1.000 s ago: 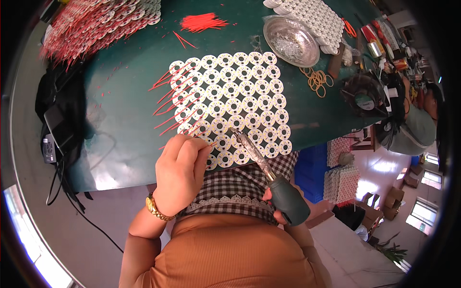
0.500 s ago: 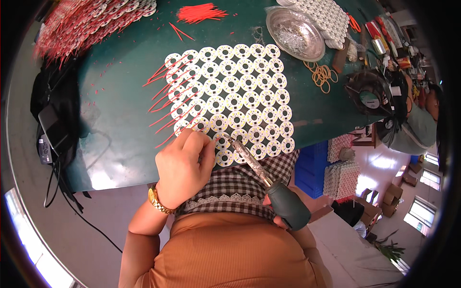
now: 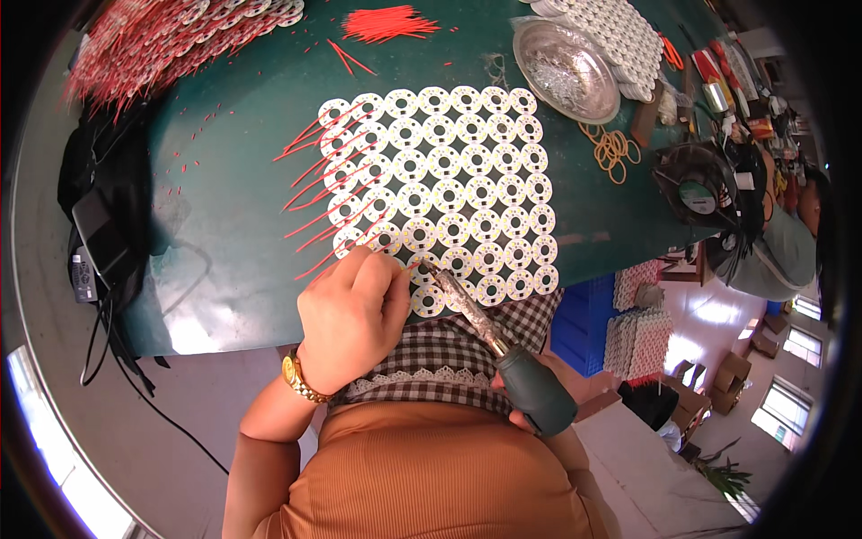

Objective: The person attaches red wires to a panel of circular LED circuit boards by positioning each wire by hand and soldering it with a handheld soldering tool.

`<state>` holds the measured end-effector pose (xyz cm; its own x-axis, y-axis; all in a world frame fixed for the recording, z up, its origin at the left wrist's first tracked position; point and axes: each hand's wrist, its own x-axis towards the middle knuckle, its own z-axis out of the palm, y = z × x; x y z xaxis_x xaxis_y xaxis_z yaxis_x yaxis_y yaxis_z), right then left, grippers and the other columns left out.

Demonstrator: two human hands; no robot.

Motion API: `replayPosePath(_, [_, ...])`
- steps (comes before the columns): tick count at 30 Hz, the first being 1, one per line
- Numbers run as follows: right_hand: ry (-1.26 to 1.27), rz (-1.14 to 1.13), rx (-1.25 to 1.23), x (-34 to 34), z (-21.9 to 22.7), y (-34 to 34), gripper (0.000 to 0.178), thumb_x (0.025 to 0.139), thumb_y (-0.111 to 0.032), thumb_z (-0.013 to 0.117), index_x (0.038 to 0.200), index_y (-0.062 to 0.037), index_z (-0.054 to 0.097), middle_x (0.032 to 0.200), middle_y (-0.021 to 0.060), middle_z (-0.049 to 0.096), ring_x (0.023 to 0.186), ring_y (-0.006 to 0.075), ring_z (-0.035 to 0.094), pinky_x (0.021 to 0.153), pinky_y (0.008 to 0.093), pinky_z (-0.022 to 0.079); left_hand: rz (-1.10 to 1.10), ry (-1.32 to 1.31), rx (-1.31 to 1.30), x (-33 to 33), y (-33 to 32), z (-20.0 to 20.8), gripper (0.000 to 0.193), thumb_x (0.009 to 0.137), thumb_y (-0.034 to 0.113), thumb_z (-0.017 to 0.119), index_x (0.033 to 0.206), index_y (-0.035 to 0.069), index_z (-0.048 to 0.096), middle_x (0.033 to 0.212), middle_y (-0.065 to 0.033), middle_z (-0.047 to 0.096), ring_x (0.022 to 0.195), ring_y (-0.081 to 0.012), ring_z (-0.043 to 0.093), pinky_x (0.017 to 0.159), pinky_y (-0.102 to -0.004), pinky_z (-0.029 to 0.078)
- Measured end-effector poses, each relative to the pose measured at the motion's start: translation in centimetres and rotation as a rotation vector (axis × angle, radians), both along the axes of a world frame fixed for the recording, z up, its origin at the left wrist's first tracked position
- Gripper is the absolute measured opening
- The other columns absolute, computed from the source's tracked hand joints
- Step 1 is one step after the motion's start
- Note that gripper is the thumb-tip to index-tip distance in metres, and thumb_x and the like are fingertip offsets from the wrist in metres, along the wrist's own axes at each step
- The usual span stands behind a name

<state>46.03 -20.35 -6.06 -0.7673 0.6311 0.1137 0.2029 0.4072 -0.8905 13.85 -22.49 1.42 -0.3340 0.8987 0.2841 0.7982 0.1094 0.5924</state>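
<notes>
A sheet of round white LED circuit boards (image 3: 450,196) with centre holes lies on the green table in front of me. Red wires (image 3: 314,216) stick out to the left from the boards in its left columns. My left hand (image 3: 352,310), with a gold watch (image 3: 301,377) on the wrist, is closed over the sheet's near-left part, pinching a short red wire (image 3: 414,265) at a board. My right hand (image 3: 519,419), mostly hidden behind the handle, grips a soldering iron (image 3: 537,391) with a dark green handle. Its tip meets that same board beside my left fingertips.
Wired boards (image 3: 180,45) are piled far left, beside a bundle of red wires (image 3: 388,24). At the far right are a metal bowl (image 3: 566,72), stacked white boards (image 3: 611,40), rubber bands (image 3: 612,154) and a dark fan (image 3: 696,184). A blue crate (image 3: 577,328) stands below the table's right side.
The sheet and table sit slightly farther right and lower in the picture. Both hands stay at the same board, and the red wire end at my left fingertips shows more clearly.
</notes>
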Motion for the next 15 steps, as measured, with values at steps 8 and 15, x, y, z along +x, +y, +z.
replayPosePath(8, [-0.04, 0.003, -0.095, -1.6, 2.5, 1.0, 0.07, 0.07, -0.061, 0.082, 0.101, -0.0008, 0.064, 0.079, 0.0108, 0.068, 0.064, 0.0297, 0.067, 0.059, 0.0374, 0.052, 0.003, -0.002, -0.006, 0.1, 0.0, 0.0, 0.017, 0.08, 0.006, 0.075, 0.082, 0.008, 0.058, 0.07, -0.0057, 0.054, 0.054, -0.0256, 0.057, 0.047, -0.0375, 0.043])
replayPosePath(15, [-0.17, 0.032, -0.226, -1.1, 3.2, 1.5, 0.069, 0.064, -0.057, 0.086, 0.101, -0.0018, 0.067, 0.08, 0.0094, 0.068, 0.066, 0.0283, 0.066, 0.059, 0.0374, 0.051, -0.012, 0.034, 0.014, 0.0, 0.0, -0.2, 0.017, 0.082, 0.006, 0.075, 0.081, 0.008, 0.058, 0.069, -0.0057, 0.053, 0.053, -0.0253, 0.056, 0.045, -0.0372, 0.042])
